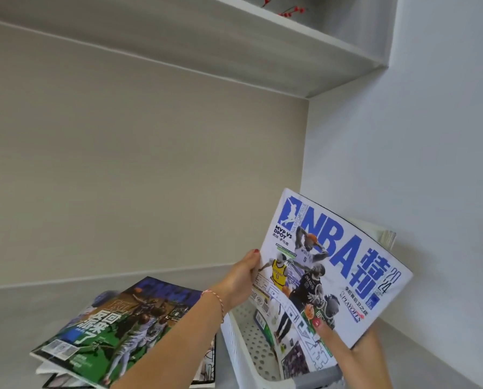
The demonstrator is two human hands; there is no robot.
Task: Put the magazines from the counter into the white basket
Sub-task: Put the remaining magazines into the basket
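Observation:
I hold a white and blue NBA magazine [338, 265] tilted in the air above the white perforated basket [240, 341]. My left hand [243, 273] grips its left edge. My right hand [325, 331] grips its lower edge, thumb on the cover. Another magazine [296, 357] stands inside the basket below it. A stack of magazines [116, 329], topped by a green and blue basketball cover, lies on the grey counter [15, 327] left of the basket, under my left forearm.
The basket sits in the counter's right corner, close to the light wall [431, 169] on the right. A beige back wall [139, 169] rises behind. A shelf [290, 40] overhead carries red berry twigs [289, 11].

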